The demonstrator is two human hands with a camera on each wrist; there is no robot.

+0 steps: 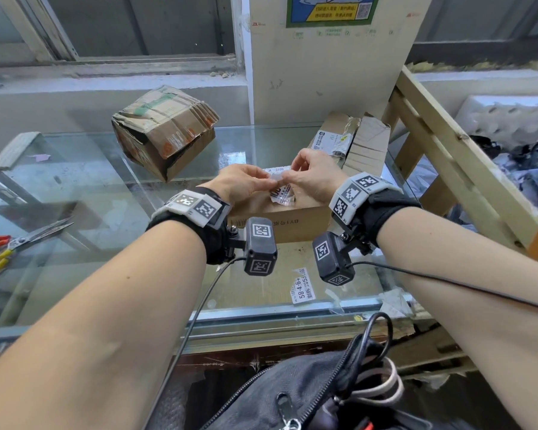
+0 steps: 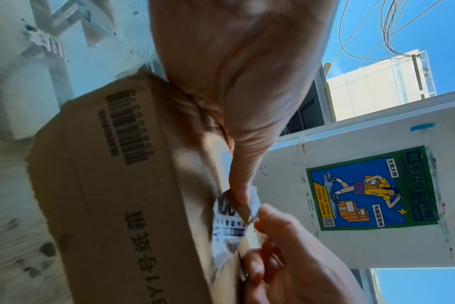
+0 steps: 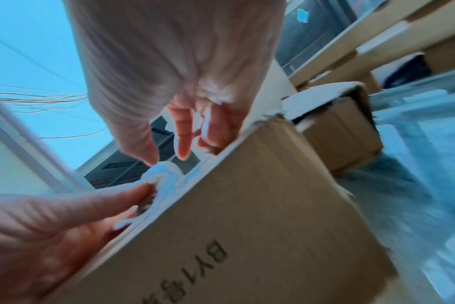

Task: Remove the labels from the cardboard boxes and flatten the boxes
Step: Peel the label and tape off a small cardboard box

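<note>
The white label lay crumpled and half peeled on the top of the nearest cardboard box, which stood on the glass tabletop just in front of the person. The left hand pinched the label's raised edge in a narrow grip, thumb against forefinger. The right hand met it from the other side, fingertips closed on the same strip of paper.

The left wrist view showed the thumb pressing into the torn label at the box's top edge, with a printed barcode on the side of the box, detail hidden from the head camera. The right wrist view was blurred, yet showed both hands meeting at the label.

Farther off, a crushed box stood to the left, a taped box behind, scissors at the left edge, and a loose label scrap near the front.
</note>
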